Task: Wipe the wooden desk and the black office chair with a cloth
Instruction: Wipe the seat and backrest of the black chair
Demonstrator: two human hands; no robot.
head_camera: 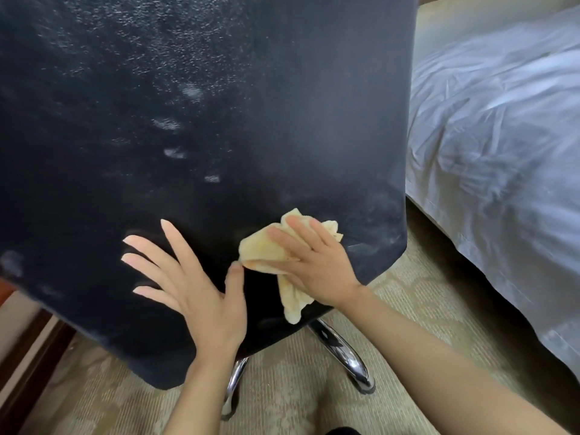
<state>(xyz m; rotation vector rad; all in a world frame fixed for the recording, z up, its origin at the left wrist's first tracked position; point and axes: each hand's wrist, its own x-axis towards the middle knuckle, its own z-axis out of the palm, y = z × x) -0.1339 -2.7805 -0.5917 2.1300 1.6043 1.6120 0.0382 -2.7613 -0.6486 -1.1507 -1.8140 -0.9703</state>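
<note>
Carpeted bedroom floor (298, 387), beige pattern, fills lower frame. Black office chair (204, 120) back dominates upper left and centre, pale dusty smudges on it. Bed with rumpled white sheets (502, 136) at right, just beside chair. Chrome chair legs (345, 356) at lower centre. Dark wooden furniture edge (28, 346) at lower left. Left hand (191, 287) flat on chair back, fingers spread wide. Right hand (314, 262) pressing crumpled yellow cloth (266, 249) against chair's lower right.

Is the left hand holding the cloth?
No, the left hand lies flat and bare on the chair back; the right hand presses the cloth.
</note>
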